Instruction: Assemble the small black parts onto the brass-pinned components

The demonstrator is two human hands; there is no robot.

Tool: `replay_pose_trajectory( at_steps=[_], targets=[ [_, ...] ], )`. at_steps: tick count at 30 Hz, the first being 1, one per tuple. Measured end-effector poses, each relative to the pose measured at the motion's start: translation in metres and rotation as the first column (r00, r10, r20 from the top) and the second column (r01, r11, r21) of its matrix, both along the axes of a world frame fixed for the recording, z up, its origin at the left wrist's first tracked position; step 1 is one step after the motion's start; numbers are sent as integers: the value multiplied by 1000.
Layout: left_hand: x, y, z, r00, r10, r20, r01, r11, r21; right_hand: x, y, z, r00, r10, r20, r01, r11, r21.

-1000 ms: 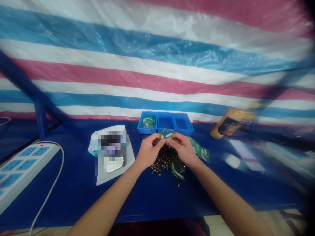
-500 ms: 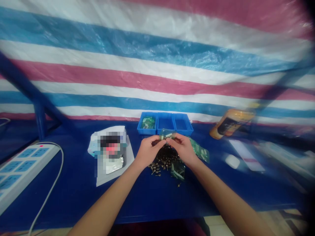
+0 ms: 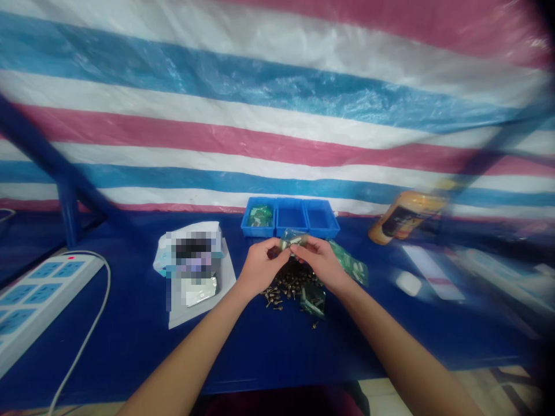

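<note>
Between them, my left hand (image 3: 262, 264) and my right hand (image 3: 322, 263) pinch a small clear plastic bag (image 3: 291, 236) with whitish pieces inside. Both thumbs press at its near edge, and the fingertips behind it are hidden. Under the hands lies a pile of small brass-coloured screws (image 3: 297, 283), partly covered by them. A greenish bag with pale pieces (image 3: 313, 300) rests on the near right side of the pile. More such green bags (image 3: 350, 264) lie beyond my right wrist. One loose screw (image 3: 314, 325) sits nearer to me.
A blue three-section tray (image 3: 291, 233) stands behind the hands, green bags in its left section. Left are a pack on white paper (image 3: 180, 316) and a power strip (image 3: 45, 294) with a cable. Right are a tilted jar (image 3: 401, 216), a white case (image 3: 408, 283) and a pale flat strip (image 3: 433, 274).
The small bag has tipped slightly between my fingers, and its whitish pieces show more. My hands have stayed almost in the same place, still pinching it.
</note>
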State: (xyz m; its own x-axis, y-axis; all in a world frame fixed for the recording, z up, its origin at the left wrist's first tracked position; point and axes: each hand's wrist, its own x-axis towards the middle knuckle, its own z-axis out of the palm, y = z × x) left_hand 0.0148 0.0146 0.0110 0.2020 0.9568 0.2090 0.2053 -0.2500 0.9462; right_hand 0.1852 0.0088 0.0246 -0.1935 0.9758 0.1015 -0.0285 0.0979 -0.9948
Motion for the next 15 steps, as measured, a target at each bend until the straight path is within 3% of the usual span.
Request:
replay_pose_trajectory(
  at_steps=[15],
  targets=[
    [1, -2, 2, 1000, 19, -19, -19, 1000, 23, 4, 2, -6, 998, 44, -50, -41, 998, 56]
  ],
)
